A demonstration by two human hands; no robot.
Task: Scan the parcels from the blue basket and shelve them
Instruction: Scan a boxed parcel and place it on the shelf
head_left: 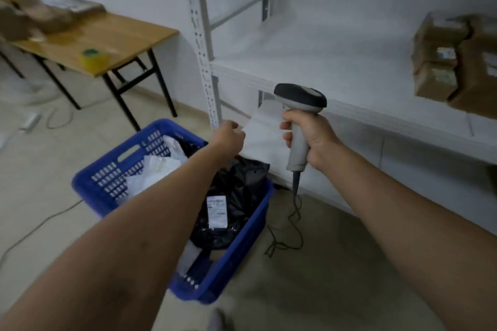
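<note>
Scan step. My left hand (228, 136) holds a white parcel (265, 140) at mid frame, fingers (238, 127) clamped on its left edge. The parcel is in the air, above the far end of the blue basket (113, 169) and in front of the shelf (336, 67) edge. My right hand (313, 140) grips the scanner (300, 99), fingers wrapped tight round the grey handle. The dark head sits just above the parcel's upper right corner, and the cable (295, 209) trails to the floor.

To do it well, I think the label has to face the scanner window. The side toward me shows plain white and I see no barcode, so the parcel probably needs turning. Pull the film taut so the code lies flat, hold both hands steady, aim square on, and keep the cable off the basket.

The parcel looks like a thin, soft white mailer, flat with little inside, hanging limp from the one pinch. It will likely flop and crease. It is a bit blurred, so I can read no print.

Left in the basket are a black parcel (236, 191) with a white label (216, 211), plus pale bags. Brown boxes (443, 62) sit on the shelf at upper right.
</note>
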